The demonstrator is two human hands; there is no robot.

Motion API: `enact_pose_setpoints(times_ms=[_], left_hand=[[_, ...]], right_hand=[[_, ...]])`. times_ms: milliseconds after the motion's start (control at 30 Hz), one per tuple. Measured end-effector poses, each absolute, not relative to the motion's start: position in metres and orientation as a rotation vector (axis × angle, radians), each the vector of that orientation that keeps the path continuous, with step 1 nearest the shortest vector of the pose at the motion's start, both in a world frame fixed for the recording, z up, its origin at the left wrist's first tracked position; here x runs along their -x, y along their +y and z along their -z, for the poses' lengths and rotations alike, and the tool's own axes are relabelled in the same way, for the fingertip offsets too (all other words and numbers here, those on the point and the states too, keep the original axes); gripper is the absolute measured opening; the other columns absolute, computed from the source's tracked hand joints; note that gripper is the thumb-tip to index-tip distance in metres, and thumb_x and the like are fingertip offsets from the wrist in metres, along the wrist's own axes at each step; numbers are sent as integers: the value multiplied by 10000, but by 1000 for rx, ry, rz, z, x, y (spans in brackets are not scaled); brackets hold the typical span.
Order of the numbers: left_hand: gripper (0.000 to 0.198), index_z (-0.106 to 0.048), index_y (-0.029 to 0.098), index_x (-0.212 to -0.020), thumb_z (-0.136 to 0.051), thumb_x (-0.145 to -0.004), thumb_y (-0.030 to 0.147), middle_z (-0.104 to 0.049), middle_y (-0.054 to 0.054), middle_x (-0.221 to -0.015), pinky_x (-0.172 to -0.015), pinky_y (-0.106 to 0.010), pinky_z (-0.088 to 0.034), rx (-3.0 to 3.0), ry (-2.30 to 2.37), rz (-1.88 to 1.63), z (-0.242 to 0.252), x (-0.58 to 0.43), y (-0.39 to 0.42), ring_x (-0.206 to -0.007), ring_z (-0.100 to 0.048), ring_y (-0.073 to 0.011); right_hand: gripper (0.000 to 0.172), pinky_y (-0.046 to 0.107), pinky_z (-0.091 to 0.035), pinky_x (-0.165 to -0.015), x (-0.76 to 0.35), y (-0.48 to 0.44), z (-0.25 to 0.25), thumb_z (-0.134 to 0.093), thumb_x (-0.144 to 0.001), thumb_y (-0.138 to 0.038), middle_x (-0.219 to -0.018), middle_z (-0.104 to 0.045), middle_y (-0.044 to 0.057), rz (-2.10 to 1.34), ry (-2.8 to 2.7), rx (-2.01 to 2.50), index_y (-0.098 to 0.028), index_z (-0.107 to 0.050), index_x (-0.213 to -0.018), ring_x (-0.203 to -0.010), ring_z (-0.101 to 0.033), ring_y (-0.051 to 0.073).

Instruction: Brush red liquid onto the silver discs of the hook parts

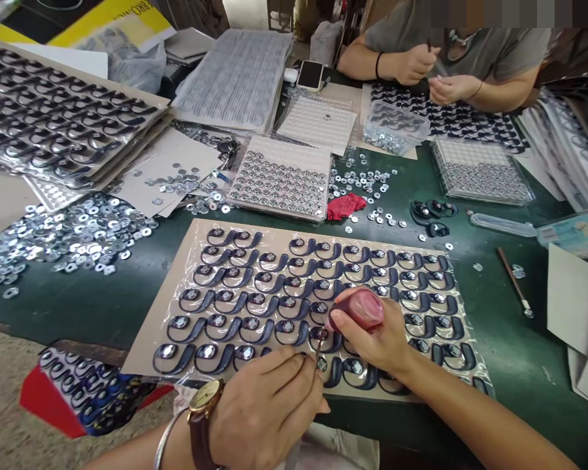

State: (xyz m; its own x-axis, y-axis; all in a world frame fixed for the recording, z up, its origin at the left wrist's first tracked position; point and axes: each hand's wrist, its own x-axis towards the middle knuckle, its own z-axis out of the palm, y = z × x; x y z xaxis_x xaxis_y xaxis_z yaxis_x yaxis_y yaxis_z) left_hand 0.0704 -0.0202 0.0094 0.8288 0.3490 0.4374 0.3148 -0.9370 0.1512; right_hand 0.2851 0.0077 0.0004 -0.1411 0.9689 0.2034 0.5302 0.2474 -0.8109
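My left hand (269,405), wearing a watch (206,401) and a bracelet, has its fingers closed around a thin dark stick (318,349). The stick's tip touches or nearly touches one of the dark curled bands. In my right hand (385,336) is a reddish-pink squeeze bottle (360,308), tilted with its narrow end toward that same band. Beneath both hands lies a plastic-covered cardboard sheet (149,320), set with rows of dark curled bands (225,326), each with a shiny round stone on a dark base. My hands hide part of the rows.
Loose metal washers (93,228) are heaped at left. Beyond the sheet are a tray of shiny round stones (279,176) and a red cloth (345,205). A brown stick (512,277) lies at right. Across the table, a co-worker's hands (421,72) work over another sheet of bands.
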Motion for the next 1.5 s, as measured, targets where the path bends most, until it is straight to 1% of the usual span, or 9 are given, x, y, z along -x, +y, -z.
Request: enact_pose_setpoints(times_ms=[300,433,533,733,933,1067,1200,1367,1500], left_hand=[[249,-635,28,-1013,-627,-825,190,-679,-138,-1007,-830,-401,-562,-2914,514,-730,-10,-71,-18,-925,-660,-252],[219,-638,33,-1000,-601,-844,183,-683,-132,-998,-821,-383,-567,-2913,517,-738,-11,-72,-17,-917,-662,-237],[214,-639,35,-998,-600,-845,181,-688,-127,-984,-821,-377,-568,-2908,522,-748,-13,-73,-17,-912,-664,-232],[226,-632,41,-1013,-607,-846,191,-681,-131,-1006,-841,-376,-558,-2917,542,-727,-10,-72,-19,-937,-657,-226],[232,-629,40,-1023,-609,-843,185,-684,-129,-994,-819,-380,-563,-2912,538,-729,-9,-70,-19,-918,-662,-230],[230,-633,41,-1016,-610,-843,190,-685,-129,-993,-816,-377,-564,-2901,541,-726,-10,-71,-19,-922,-660,-229],[215,-635,51,-1015,-607,-842,175,-686,-120,-997,-825,-369,-558,-2837,570,-740,-10,-70,-18,-911,-660,-215],[192,-633,81,-1017,-583,-856,173,-688,-94,-1005,-846,-358,-545,-2759,608,-733,-9,-68,-15,-895,-656,-192],[208,-616,85,-1046,-569,-858,159,-687,-91,-1010,-856,-352,-539,-2678,636,-755,-10,-67,-12,-890,-656,-180]], right_hand=[[147,264,-514,-552,-289,9,0,-602,-808,-338,-613,-661,-3,-721,-1788,1451,-192,-618,-819,-533,-620,151],[165,254,-492,-532,-291,9,-1,-606,-803,-335,-589,-644,1,-666,-1820,1480,-181,-639,-753,-522,-609,145],[173,253,-483,-516,-291,8,-4,-595,-809,-334,-578,-642,3,-680,-1793,1486,-175,-633,-753,-508,-604,143],[142,254,-495,-547,-292,8,-5,-608,-802,-308,-584,-663,8,-724,-1736,1451,-173,-615,-758,-527,-628,150],[167,268,-495,-547,-292,9,1,-611,-805,-326,-555,-629,13,-765,-1741,1482,-166,-635,-763,-516,-608,156],[157,271,-496,-555,-292,9,-1,-622,-796,-309,-596,-635,24,-745,-1748,1447,-160,-634,-747,-533,-610,155],[141,274,-498,-560,-292,7,-1,-630,-789,-296,-625,-643,29,-728,-1749,1422,-158,-636,-762,-543,-612,156],[128,266,-492,-532,-293,7,-2,-612,-803,-289,-566,-620,8,-741,-1755,1418,-168,-628,-765,-509,-596,148],[127,261,-498,-529,-292,6,-2,-615,-800,-297,-584,-628,8,-720,-1755,1407,-177,-617,-760,-507,-600,146]])
